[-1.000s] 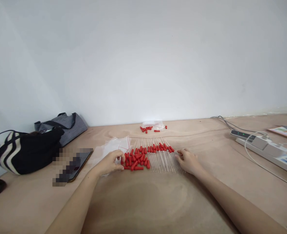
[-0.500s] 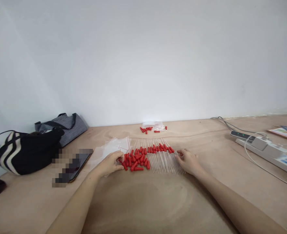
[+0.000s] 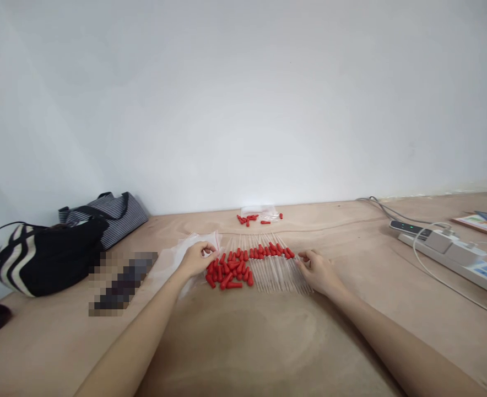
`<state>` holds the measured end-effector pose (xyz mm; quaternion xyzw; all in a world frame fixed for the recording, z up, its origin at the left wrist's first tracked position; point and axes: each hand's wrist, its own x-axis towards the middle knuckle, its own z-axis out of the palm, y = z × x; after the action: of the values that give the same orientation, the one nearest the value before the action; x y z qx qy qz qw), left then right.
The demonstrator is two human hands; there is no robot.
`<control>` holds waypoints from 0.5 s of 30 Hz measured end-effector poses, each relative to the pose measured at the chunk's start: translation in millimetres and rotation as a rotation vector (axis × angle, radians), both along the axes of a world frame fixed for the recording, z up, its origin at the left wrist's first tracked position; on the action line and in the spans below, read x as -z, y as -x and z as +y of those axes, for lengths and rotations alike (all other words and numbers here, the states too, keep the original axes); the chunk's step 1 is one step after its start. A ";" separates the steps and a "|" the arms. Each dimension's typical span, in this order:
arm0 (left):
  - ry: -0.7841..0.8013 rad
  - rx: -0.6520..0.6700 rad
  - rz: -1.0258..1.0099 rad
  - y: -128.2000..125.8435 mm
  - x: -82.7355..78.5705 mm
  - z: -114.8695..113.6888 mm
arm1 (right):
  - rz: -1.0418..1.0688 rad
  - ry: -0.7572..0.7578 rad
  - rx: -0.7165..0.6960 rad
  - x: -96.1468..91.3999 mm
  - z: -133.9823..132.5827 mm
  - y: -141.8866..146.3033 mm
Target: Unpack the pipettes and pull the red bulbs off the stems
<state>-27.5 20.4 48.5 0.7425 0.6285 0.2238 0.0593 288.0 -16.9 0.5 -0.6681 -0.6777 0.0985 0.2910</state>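
Observation:
Several clear thin tubes (image 3: 274, 275) lie side by side on the wooden table. Red rubber dropper bulbs (image 3: 262, 252) run in a row across the tubes' upper part, and more red bulbs (image 3: 229, 270) are heaped left of them. My left hand (image 3: 196, 259) is at the heap's upper left edge, over clear plastic bags (image 3: 177, 255). Its thumb and forefinger come together in a pinch; what is between them is hidden. At the right end of the row is my right hand (image 3: 317, 271), fingers curled and tips close together by the outermost tube; I cannot make out what they grip.
Farther back, a few red bulbs (image 3: 247, 219) lie by a small clear bag (image 3: 260, 211). On the left are a black bag (image 3: 65, 256), a striped bag (image 3: 117, 220) and a blurred dark phone (image 3: 125, 281). A power strip (image 3: 454, 259) with cables stands at right.
My left hand has moved up and slightly right, from the heap's left side to its upper left edge. My right hand stays by the outermost tube.

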 end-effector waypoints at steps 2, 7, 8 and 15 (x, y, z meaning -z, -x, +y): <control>-0.004 -0.058 0.035 -8.5 6.7 8.7 | -0.005 0.000 -0.003 0.6 0.2 -0.1; 0.028 -0.187 0.153 -26.1 10.5 14.7 | -0.019 -0.007 -0.011 3.9 0.7 0.7; 0.038 -0.206 0.175 -28.5 10.3 15.2 | -0.017 -0.011 -0.012 4.1 0.5 1.0; -0.005 -0.275 0.275 -38.5 -0.7 13.1 | 0.016 -0.061 -0.042 1.0 -1.3 2.4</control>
<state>11.0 33.5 49.2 0.6735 0.7255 0.1279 -0.0600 285.6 -18.2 -0.5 -0.6436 -0.6919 0.0893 0.3146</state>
